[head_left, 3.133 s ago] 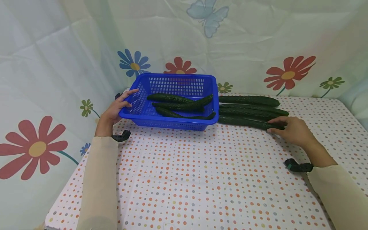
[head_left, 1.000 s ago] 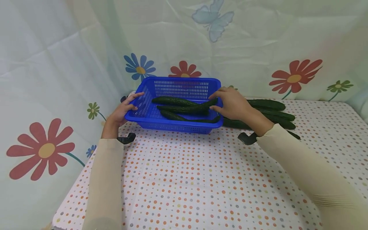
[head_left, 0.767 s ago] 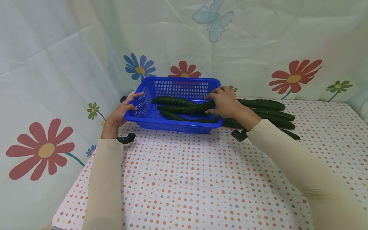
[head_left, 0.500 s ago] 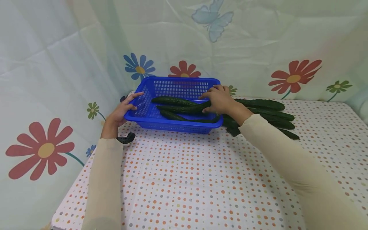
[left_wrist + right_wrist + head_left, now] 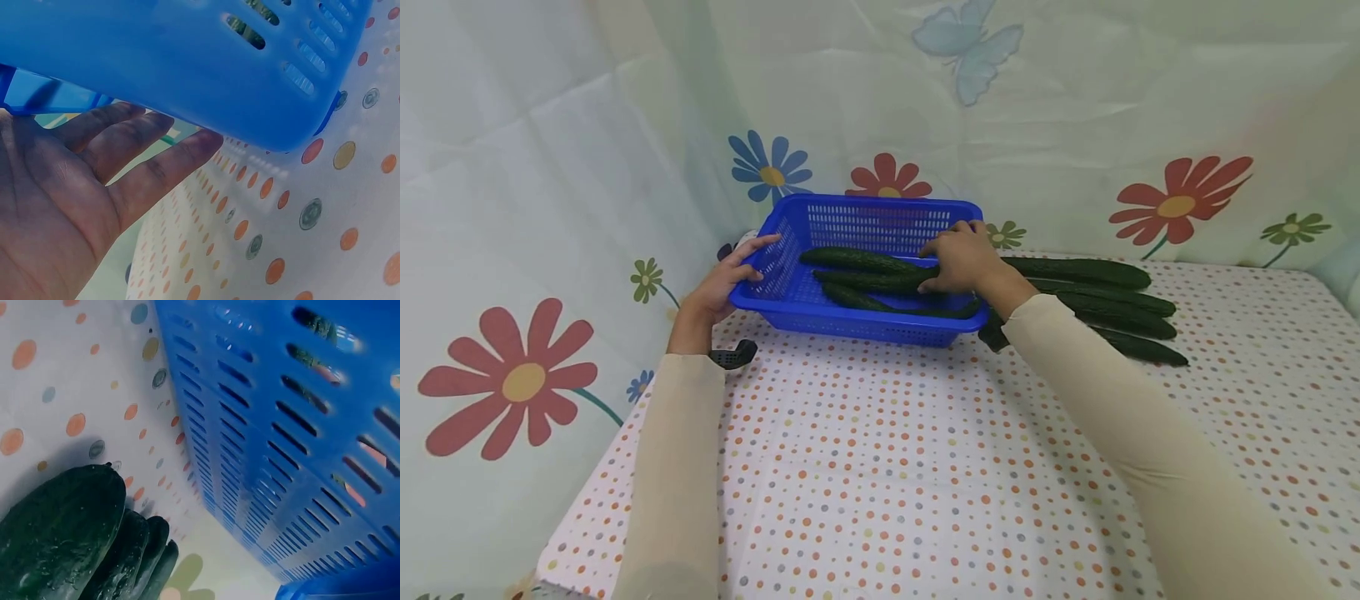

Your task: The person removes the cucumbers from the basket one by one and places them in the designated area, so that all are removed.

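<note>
right hand point(image 5: 962, 260), now deeper in the centre-frame blue basket point(image 5: 857, 326), straddles a cucumber point(image 5: 883, 282), grip unclear, apparently working inside; left hand point(image 5: 718, 283), fingers straight, touches its left end.

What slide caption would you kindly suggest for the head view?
Left hand on the rim of a blue basket, right hand over a cucumber inside.

At the head view's centre, the right grip point(image 5: 964, 260) hides one end of a cucumber point(image 5: 872, 282); its hold is unclear. Farther right, the sleeve point(image 5: 1157, 442) partly covers other cucumbers point(image 5: 1116, 315). The left wrist view's top edge crops the basket point(image 5: 175, 69).
</note>
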{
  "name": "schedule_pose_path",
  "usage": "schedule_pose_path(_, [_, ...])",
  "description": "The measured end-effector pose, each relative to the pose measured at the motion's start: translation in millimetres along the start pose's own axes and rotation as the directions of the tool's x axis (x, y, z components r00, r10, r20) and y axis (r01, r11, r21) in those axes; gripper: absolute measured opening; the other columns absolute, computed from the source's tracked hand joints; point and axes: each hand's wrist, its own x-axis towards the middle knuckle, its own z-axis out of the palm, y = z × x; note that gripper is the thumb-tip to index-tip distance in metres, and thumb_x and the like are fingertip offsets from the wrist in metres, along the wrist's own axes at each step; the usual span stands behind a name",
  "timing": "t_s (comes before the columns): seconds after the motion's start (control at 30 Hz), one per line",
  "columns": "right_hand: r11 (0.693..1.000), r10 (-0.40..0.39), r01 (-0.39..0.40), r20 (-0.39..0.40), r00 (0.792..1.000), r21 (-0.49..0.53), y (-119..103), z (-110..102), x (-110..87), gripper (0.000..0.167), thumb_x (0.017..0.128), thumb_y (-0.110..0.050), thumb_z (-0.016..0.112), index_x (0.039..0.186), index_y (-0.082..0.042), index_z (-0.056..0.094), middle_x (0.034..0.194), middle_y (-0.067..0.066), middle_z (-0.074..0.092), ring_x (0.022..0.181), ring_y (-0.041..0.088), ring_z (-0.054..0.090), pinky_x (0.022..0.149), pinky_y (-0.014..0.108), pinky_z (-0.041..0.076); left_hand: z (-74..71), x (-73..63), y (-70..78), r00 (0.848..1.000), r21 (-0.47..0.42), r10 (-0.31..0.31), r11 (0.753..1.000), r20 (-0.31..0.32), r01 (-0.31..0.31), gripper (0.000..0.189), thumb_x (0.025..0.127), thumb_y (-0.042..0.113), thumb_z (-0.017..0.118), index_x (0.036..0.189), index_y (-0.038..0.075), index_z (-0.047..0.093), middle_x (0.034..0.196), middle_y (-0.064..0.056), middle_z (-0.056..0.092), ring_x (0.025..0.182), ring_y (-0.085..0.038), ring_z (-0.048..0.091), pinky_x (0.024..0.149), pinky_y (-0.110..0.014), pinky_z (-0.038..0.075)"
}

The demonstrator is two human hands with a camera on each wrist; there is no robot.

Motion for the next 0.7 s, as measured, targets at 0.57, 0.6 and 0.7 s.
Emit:
schedule_pose_path(0.57, [0.996, 0.012, -0.008, 0.049, 0.999, -0.085, -0.5, 2.7, 2.1, 0.046, 0.08, -0.043, 0.077, 0.121, -0.021, 0.071, 0.121, 0.006, 0.071, 0.131, 0.041, 0.043, 0.111, 0.064, 0.021, 0.7, 2.5, -1.3, 1.0, -0.006, 0.011, 1.0, 0.02, -0.011, 0.068, 0.091, 0.0, 0.037, 0.151, 0.031, 0.037, 0.165, -0.003, 0.01, 0.147, -0.041, 0.022, 0.11, -0.063, 0.031])
schedule_pose_path(0.6, [0.996, 0.015, -0.01, 0.051, 0.999, -0.089, -0.6, 2.7, 2.1, 0.046, 0.08, -0.043, 0.077, 0.121, -0.021, 0.071, 0.121, 0.006, 0.071, 0.131, 0.041, 0.043, 0.111, 0.064, 0.021, 0.8, 2.8, -1.6, 1.0, -0.006, 0.01, 1.0, 0.018, -0.01, 0.068, 0.091, 0.0, 0.037, 0.151, 0.031, 0.037, 0.165, -0.003, 0.01, 0.147, -0.041, 0.022, 0.109, -0.063, 0.032])
schedule_pose_path(0.7, [0.995, 0.021, -0.015, 0.054, 0.998, -0.096, -1.1, 2.7, 1.5, 0.046, 0.08, -0.043, 0.076, 0.121, -0.021, 0.071, 0.12, 0.006, 0.071, 0.13, 0.04, 0.044, 0.111, 0.064, 0.021, 1.6, 4.0, -2.3, 1.0, -0.005, 0.006, 1.0, 0.006, -0.006, 0.067, 0.091, -0.001, 0.038, 0.151, 0.03, 0.037, 0.165, -0.003, 0.01, 0.147, -0.041, 0.022, 0.108, -0.063, 0.034])
